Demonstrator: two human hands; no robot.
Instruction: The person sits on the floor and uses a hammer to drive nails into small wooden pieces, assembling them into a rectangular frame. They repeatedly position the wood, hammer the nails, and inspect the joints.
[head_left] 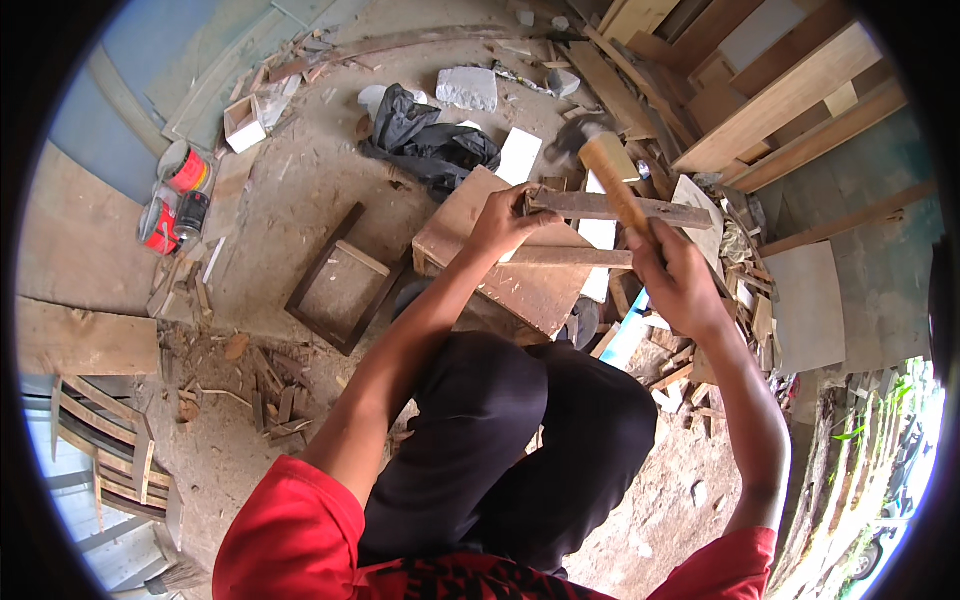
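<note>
My right hand (678, 275) is closed around the wooden handle of a hammer (612, 180). The hammer is raised, and its dark head is smeared by motion. My left hand (508, 225) grips the left end of a dark wooden strip (665, 211), with the thumb along its near side. A lighter wooden strip (575, 257) runs below it, close to my left hand; whether the two strips are joined I cannot tell. Both strips lie above a low brown wooden block or stool (530, 295) in front of my knees. The hammer handle crosses over the dark strip.
A dark rectangular wooden frame (333, 285) lies on the floor to the left. Crumpled black plastic (425, 135) and a pale block (467, 89) are farther off. Red cans (160, 226) stand at the left wall. Boards (780, 95) and wood scraps crowd the right side.
</note>
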